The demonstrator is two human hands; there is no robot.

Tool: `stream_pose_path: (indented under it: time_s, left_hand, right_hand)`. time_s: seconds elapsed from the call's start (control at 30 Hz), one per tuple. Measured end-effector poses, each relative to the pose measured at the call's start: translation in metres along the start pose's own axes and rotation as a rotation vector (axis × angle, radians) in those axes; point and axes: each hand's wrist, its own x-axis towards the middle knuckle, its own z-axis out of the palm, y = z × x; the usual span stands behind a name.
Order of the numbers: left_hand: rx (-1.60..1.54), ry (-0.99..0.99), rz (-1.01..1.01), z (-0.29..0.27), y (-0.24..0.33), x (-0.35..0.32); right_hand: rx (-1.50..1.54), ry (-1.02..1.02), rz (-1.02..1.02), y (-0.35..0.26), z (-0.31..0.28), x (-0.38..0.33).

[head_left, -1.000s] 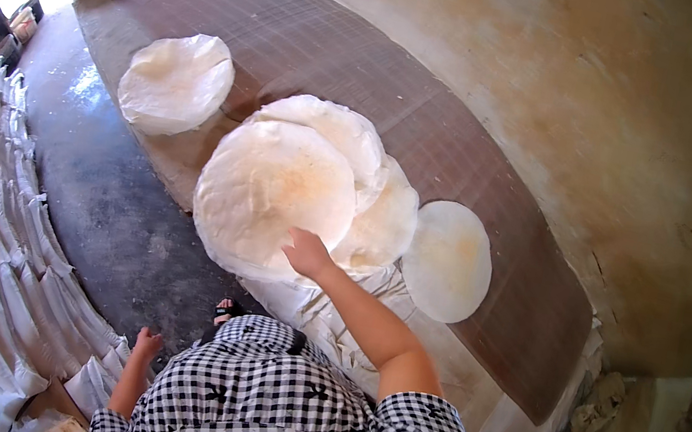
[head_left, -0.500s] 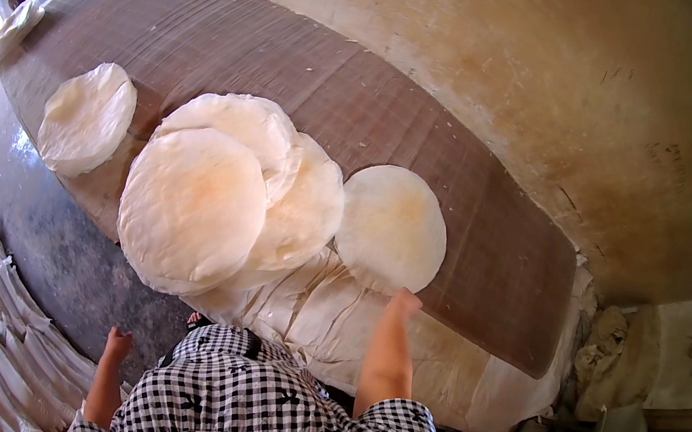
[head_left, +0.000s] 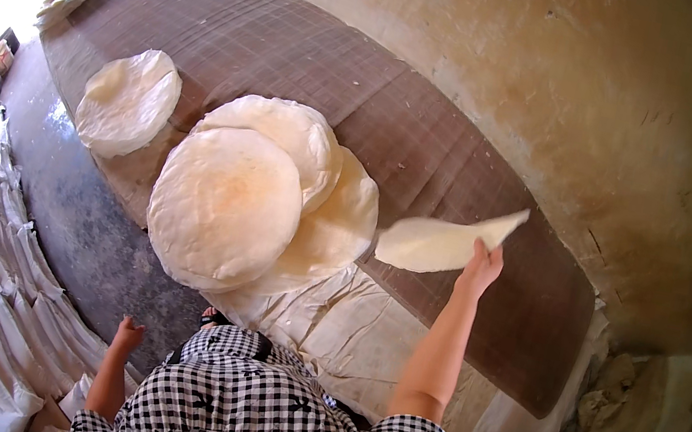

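Thin flatbread [head_left: 443, 244] pinched at edge by right hand [head_left: 481, 269], lifted off mat [head_left: 497, 196]; should be supported flat against tearing. Left hand [head_left: 127, 335] loose, empty.

Flatbread round [head_left: 443, 244]: thin, pale, matt, floury dough. Stacked rounds [head_left: 228, 204]: same matt dough, faintly browned. Woven mat [head_left: 434, 139]: brown, coarse, ribbed. Wall [head_left: 591, 83]: rough earthen plaster. Shirt [head_left: 265, 415]: checked cloth. Under-sheet [head_left: 361, 339]: creased whitish cloth.
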Motion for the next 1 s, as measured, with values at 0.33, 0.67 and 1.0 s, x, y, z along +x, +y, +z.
stream_pose_path:
  time_s: [0.33, 0.67, 1.0]
  left_hand:
    - [-0.9, -0.35, 0.36, -0.046, 0.318, -0.046]
    - [-1.636, -0.325, 0.06, 0.001, 0.271, 0.027]
    - [-1.673, -0.445, 0.166, -0.024, 0.263, 0.012]
  right_hand:
    - [-0.869, -0.812, -0.934, -0.056, 0.246, -0.228]
    - [-0.866, -1.461, -0.688, 0.095, 0.243, -0.374]
    - [-0.587, -1.29, -0.607, 0.069, 0.276, -0.377]
